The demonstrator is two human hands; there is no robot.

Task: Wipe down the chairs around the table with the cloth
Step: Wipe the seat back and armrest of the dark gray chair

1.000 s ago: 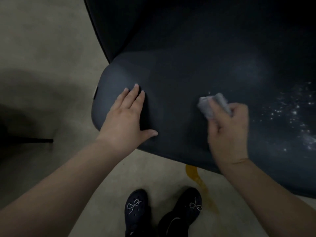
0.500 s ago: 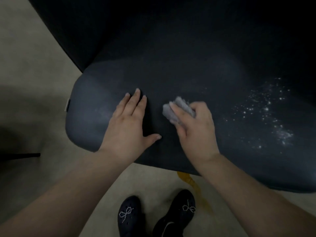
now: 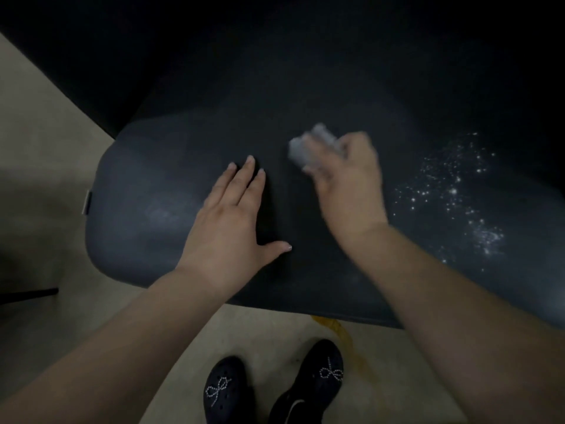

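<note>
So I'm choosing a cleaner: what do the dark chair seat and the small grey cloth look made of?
The dark chair seat looks like smooth matte faux leather or vinyl: white specks sit on its surface and faint sheen shows. It could be tight fabric. The small grey cloth, bunched in the right hand, looks soft and fibrous, though blurred.

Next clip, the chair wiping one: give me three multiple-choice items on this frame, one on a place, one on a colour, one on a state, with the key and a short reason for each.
1. Where do the white specks lie on the chair seat?
A. Right of the right hand
B. Under the left hand
C. On the floor

2. What colour is the cloth?
A. Red
B. Light grey
C. Green

3. How is the left hand?
A. Gripping the cloth
B. Raised off the seat
C. Flat on the seat, fingers straight

Key: 1 A, the specks are scattered beyond the right hand. 2 B, the wad looks pale grey against the dark seat. 3 C, its palm lies down, holding nothing.
</note>
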